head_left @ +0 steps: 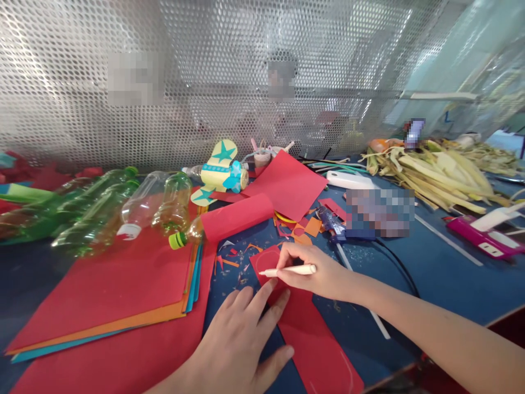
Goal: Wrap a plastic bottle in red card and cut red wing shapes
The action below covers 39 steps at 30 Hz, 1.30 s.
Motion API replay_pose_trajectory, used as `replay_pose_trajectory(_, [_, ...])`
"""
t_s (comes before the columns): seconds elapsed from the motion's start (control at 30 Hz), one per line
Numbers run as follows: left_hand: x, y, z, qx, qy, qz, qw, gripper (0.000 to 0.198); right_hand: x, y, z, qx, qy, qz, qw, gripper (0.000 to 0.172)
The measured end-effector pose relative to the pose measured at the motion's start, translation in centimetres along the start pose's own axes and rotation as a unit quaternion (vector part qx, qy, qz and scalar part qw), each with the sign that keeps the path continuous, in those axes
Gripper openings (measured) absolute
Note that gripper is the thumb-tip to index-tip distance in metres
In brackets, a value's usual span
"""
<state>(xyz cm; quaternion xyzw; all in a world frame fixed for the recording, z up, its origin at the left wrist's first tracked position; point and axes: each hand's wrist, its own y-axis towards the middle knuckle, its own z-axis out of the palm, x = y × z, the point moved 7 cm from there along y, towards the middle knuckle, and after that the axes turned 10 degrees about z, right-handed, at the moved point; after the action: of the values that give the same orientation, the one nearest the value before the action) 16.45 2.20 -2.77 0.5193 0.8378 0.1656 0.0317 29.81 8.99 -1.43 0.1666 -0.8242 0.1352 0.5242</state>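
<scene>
My right hand [314, 271] is closed around a white pen [289, 270] whose tip rests on a red paper strip [307, 328] lying on the blue table [443, 273]. A faint curved line shows on the strip near the pen tip. My left hand [241, 342] lies flat with fingers spread, pressing the same strip just below the pen.
A stack of red, orange and blue sheets [118, 290] lies at the left, with several plastic bottles [123, 210] behind it. A rolled red sheet [238, 216], a paper plane model [221, 172], paper scraps [303, 227], dried leaves [443, 169] and a pink tool [484, 238] surround the work spot. A perforated metal screen [205, 71] stands behind.
</scene>
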Motion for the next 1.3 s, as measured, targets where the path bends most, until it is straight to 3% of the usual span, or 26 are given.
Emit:
replay_pose_trajectory(0.13, [0.2, -0.1, -0.5, -0.02, 0.014, -0.008, 1.0, 0.062, 0.4, -0.1, -0.9, -0.05, 0.042, -0.03, 0.997, 0.013])
replay_pose_trajectory(0.3, [0.7, 0.2, -1.2, -0.049, -0.026, -0.008, 0.998, 0.046, 0.2, -0.6, -2.3, -0.111, 0.112, -0.031, 0.987, 0.012])
replay_pose_trajectory(0.43, [2.5, -0.4, -2.0, -0.113, -0.085, -0.079, 0.987, 0.044, -0.2, -0.9, -3.1, -0.135, 0.146, -0.019, 0.98, 0.013])
replay_pose_trajectory(0.6, [5.8, -1.3, -1.5, -0.14, -0.236, -0.209, 0.939, 0.032, -0.2, -0.7, -3.0, -0.093, 0.204, -0.035, 0.974, 0.017])
replay_pose_trajectory(0.73, [7.0, -1.2, -0.7, -0.145, -0.307, -0.274, 0.9, 0.024, 0.1, -0.7, -2.3, -0.06, 0.208, -0.021, 0.976, 0.018])
replay_pose_trajectory(1.07, [6.1, -0.4, 0.2, -0.124, -0.354, -0.257, 0.891, 0.025, 0.7, -1.2, -1.7, -0.046, 0.146, -0.019, 0.988, 0.019])
replay_pose_trajectory(1.3, [5.9, -0.5, 0.0, -0.116, -0.341, -0.26, 0.896, 0.029, 1.0, -1.4, -0.6, 0.004, 0.13, -0.013, 0.991, 0.018])
